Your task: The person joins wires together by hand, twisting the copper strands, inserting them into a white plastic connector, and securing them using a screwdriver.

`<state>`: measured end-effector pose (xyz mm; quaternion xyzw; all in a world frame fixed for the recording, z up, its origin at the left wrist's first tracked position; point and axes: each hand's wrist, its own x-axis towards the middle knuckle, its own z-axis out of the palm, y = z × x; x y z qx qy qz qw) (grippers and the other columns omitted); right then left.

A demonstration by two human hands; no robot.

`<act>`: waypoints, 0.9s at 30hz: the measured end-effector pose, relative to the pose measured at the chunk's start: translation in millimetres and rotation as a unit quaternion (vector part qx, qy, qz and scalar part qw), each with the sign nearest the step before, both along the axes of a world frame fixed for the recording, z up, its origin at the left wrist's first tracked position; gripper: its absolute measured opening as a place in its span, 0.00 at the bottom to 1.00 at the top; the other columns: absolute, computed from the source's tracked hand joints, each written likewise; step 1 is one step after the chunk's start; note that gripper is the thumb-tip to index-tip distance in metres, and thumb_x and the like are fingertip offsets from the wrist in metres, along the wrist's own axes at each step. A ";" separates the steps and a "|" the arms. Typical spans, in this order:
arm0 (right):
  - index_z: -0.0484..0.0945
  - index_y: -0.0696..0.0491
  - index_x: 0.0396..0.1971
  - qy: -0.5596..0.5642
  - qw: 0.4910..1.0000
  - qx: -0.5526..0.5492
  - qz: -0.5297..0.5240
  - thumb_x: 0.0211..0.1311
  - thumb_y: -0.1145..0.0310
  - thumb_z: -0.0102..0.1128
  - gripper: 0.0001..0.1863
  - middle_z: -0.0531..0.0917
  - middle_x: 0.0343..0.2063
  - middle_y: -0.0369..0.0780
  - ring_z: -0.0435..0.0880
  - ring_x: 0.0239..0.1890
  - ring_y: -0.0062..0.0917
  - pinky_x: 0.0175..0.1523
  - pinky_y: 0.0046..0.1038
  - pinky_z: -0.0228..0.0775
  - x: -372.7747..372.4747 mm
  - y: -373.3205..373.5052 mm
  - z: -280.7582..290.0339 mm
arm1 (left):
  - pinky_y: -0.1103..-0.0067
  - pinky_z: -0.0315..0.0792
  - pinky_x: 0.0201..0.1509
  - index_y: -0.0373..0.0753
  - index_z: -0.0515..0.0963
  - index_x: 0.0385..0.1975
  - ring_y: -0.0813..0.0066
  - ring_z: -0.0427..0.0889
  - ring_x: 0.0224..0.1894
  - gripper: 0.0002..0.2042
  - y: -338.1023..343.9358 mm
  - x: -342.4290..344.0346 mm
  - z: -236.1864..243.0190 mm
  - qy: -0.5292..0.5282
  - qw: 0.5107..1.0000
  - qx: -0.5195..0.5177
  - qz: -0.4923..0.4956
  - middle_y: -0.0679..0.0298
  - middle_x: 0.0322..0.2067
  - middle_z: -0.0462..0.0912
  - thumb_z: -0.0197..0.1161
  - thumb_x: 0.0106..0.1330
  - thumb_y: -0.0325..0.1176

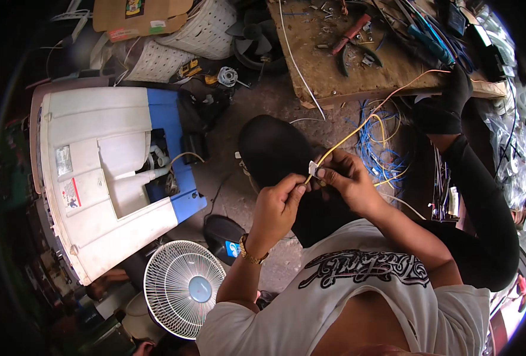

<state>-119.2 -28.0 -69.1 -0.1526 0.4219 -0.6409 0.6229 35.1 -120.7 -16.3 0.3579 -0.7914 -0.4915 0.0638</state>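
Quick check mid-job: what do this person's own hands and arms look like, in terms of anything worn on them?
The left hand is ungloved, with a gold-coloured watch or bracelet at its wrist. The right hand is ungloved too, and no wristwear shows there. Short, plain, whitish sleeves cover the upper arms, leaving the forearms uncovered.

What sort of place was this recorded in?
Probably an electrical or appliance repair workshop: a worn wooden bench holds a red-handled tool and scattered small parts, blue wires lie tangled near it, and a white-and-blue appliance casing stands nearby.
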 end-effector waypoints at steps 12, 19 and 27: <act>0.70 0.58 0.51 -0.031 0.998 -0.021 0.056 0.66 0.71 0.58 0.16 0.81 0.35 0.38 0.81 0.34 0.20 0.30 0.21 0.72 -20.2 13.0 -10.4 | 0.87 0.47 0.19 0.35 0.73 0.36 0.91 0.52 0.15 0.13 7.1 11.2 -12.2 0.069 0.923 0.370 0.087 0.78 0.15 0.58 0.51 0.75 0.40; 0.72 0.57 0.47 -0.027 0.996 -0.033 0.077 0.68 0.74 0.55 0.11 0.81 0.33 0.36 0.81 0.35 0.17 0.29 0.19 0.71 -3.3 8.0 -4.4 | 0.87 0.45 0.18 0.36 0.71 0.35 0.91 0.50 0.14 0.14 8.8 13.9 -13.2 0.083 0.892 0.429 0.111 0.78 0.15 0.55 0.51 0.75 0.42; 0.74 0.57 0.45 -0.015 0.999 -0.011 0.028 0.68 0.72 0.57 0.09 0.82 0.34 0.36 0.81 0.35 0.18 0.30 0.20 0.74 -3.7 7.9 -7.8 | 0.86 0.45 0.18 0.36 0.71 0.35 0.90 0.49 0.14 0.13 8.3 14.7 -12.0 0.110 0.833 0.528 0.121 0.78 0.14 0.54 0.51 0.75 0.41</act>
